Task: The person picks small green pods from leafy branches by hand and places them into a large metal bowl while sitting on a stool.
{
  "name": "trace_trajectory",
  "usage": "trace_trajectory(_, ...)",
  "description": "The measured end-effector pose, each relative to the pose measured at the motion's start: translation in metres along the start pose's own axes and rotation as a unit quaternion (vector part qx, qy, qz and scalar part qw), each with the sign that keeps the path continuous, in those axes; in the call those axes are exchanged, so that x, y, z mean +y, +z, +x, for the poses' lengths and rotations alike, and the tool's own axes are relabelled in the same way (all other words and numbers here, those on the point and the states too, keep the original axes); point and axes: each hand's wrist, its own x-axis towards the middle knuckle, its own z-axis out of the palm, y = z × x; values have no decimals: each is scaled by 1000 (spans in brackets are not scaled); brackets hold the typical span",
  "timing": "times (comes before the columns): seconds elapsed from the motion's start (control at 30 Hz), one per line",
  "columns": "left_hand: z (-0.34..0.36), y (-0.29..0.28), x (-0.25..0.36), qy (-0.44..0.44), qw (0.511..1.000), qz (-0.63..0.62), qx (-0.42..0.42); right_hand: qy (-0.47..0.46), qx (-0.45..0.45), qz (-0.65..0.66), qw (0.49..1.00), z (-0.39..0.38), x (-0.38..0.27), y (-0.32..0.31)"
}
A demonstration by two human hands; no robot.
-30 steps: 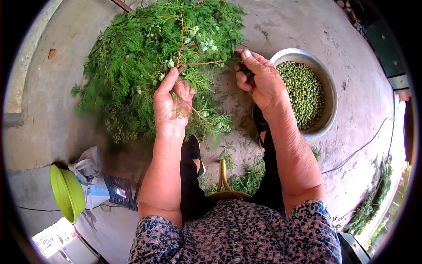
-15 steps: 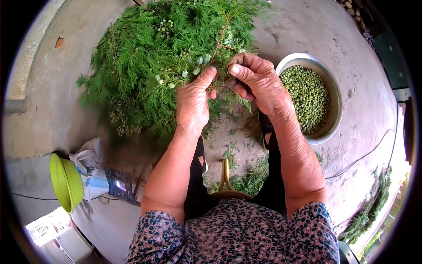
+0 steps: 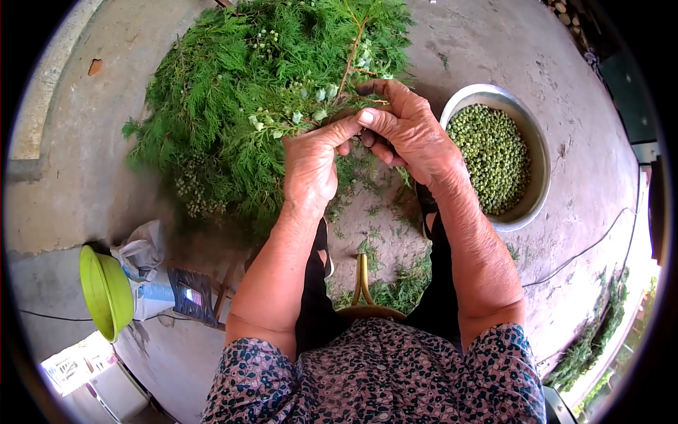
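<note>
Sprig pinched between both hands, just above the knuckles, thin brown stem slanting up and away, pale green berries clustered where the fingers meet. Left hand closed on the sprig's lower end, thumb stretched right along it. Right hand curled over from the right, thumb and forefinger pressed on the same stem, thumb tip touching the left thumb. Both hands together, held over the near edge of the pile.

Pile of feathery green branches spread on the floor beyond and left of the hands, more berry clusters showing at its lower left edge. Metal bowl just right of the right hand, filled with picked green berries. Loose green scraps scattered on the concrete floor below the hands, between the forearms. Dark sandals partly hidden under the wrists. Yellow curved handle near the lap, below the hands; cannot tell what it belongs to. Lime green basin well off to the lower left, tipped on its side, beside a crumpled bag and a dark packet. Thin cable trailing across the floor to the right, beyond the right forearm. Floral sleeves at the bottom edge.
</note>
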Motion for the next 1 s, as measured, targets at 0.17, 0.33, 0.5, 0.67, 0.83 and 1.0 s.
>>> trace_trajectory(0.17, -1, 3, 1, -16, 997, -71, -35, 16, 22, -6, 1000, 4, 5, -8)
trace_trajectory(0.33, 4, -6, -2, -52, 996, -76, 13, 27, 29, 29, 999, 3, 1, -10)
trace_trajectory(0.5, 8, -13, -7, -15, 997, -68, -39, -19, -44, 6, 999, 2, -1, -7)
trace_trajectory(0.67, 6, -10, -3, -35, 993, -93, -62, -40, -27, -114, 992, 1, -8, -4)
trace_trajectory(0.83, 10, -12, -6, -34, 993, -75, -82, -32, -12, -97, 995, 2, -4, -4)
trace_trajectory(1.0, 7, -13, -3, -72, 981, -176, -40, -21, 42, -36, 998, 5, 1, -8)
